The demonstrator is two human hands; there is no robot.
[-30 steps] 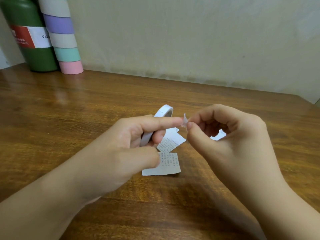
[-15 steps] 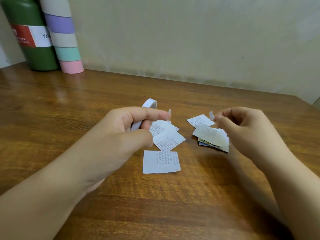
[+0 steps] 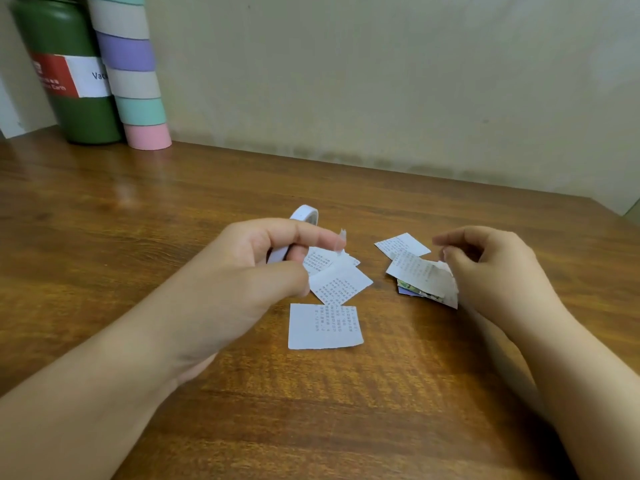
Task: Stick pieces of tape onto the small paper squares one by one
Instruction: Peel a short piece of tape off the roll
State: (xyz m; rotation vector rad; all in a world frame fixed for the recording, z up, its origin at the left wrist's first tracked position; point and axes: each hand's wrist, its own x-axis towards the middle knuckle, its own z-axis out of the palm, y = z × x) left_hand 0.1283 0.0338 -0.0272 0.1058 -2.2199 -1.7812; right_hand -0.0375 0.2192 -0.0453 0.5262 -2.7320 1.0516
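Head view. We held the tape roll (image 3: 300, 226) in our left hand (image 3: 256, 271), fingers curled round it, with a short torn end of tape (image 3: 343, 237) standing up at the tip of the index finger. Our right hand (image 3: 498, 268) hovered over the right-hand pile of paper squares (image 3: 420, 277), its fingers curled and drawn together at the pile's upper edge; whether they pinched a piece of tape, touched the top square or held nothing we could not tell, as the fingertips were blurred.

The squares lay on the wooden table (image 3: 173, 220) in two groups. Near the left hand: one square (image 3: 325, 326) lying alone and flat, nearest to us, and beyond it a tilted square (image 3: 341, 284) overlapping another that was partly hidden behind our fingers. Near the right hand: a lone square (image 3: 401, 244) farther back, and the small pile, with coloured print showing at its lower edge.

No tape could be made out on any square at this size, so the count of finished pieces was not readable. We judged the right-hand pile the likelier finished group and the three left squares still to be done, but this was inference only. The task was evidently mid-course, with tape still to be torn and applied.
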